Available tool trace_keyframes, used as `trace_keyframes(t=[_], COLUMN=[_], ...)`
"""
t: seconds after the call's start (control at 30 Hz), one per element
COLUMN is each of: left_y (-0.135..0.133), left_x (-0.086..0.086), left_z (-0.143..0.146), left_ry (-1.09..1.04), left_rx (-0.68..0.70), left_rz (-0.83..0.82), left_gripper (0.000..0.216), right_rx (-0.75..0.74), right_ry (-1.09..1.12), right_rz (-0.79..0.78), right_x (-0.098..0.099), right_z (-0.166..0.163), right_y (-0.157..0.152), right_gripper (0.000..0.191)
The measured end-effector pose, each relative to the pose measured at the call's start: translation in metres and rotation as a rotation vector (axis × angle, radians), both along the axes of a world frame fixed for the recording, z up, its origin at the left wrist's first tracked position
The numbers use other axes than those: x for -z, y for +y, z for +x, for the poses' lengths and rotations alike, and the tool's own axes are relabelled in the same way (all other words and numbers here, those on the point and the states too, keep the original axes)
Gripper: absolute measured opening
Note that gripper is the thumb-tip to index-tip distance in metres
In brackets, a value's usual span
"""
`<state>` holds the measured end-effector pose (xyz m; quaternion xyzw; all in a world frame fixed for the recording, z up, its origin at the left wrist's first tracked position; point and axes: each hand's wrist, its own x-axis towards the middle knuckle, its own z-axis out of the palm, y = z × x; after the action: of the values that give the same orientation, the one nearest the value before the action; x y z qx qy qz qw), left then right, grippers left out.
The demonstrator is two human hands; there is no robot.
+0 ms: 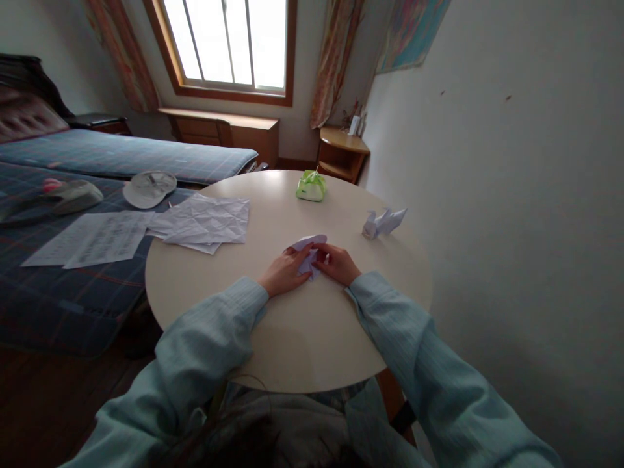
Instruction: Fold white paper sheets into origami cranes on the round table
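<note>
A folded piece of white paper (308, 261) lies between my hands at the middle of the round table (292, 338). My left hand (286, 270) holds it from the left, with the thumb along its near side and the fingers over its upper part. On the right, my right hand (338, 261) pinches the paper's right edge between bent fingers. The paper's underside and some of its folds are hidden by my fingers. Farther right on the table stands a folded white paper bird (384, 223).
Creased sheets of paper (214, 220) lie on the table's left side, and printed sheets (104, 237) on the bed. A green tissue pack (311, 186) stands at the table's far side. A white cap (150, 188) rests on the bed. The wall (526, 214) rises close on the right.
</note>
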<state>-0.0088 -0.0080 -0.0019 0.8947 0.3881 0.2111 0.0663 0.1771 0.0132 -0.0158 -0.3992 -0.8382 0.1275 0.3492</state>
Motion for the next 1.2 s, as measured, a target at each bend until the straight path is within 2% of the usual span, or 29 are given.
trace_keyframes(t=[0.33,0.57,0.9,1.03,1.2], left_y=[-0.0035,-0.0042,-0.0039,-0.0034,-0.0029], left_x=[-0.0055,-0.0066,-0.0065,-0.0046,-0.0036], left_z=[0.0026,0.0022,0.0021,0.0025,0.0022], left_ry=[-0.002,0.007,-0.012,-0.058,-0.068], left_rx=[-0.036,-0.032,-0.046,-0.094,-0.230], left_rz=[-0.025,-0.032,-0.036,-0.032,-0.059], left_gripper=[0.054,0.069,0.072,0.063,0.047], right_rx=[0.036,0.035,-0.007,-0.030,-0.091], right_ry=[-0.033,-0.055,-0.053,-0.033,-0.017], right_rz=[0.004,0.008,0.005,0.005,-0.020], right_x=[-0.0033,-0.0056,-0.0037,-0.0034,-0.0094], right_z=[-0.0008,-0.0011,-0.0004,-0.0010,-0.0018], right_y=[-0.0020,-0.0027,-0.0013,-0.0018,-0.0065], right_gripper=[0.031,0.035,0.050,0.056,0.055])
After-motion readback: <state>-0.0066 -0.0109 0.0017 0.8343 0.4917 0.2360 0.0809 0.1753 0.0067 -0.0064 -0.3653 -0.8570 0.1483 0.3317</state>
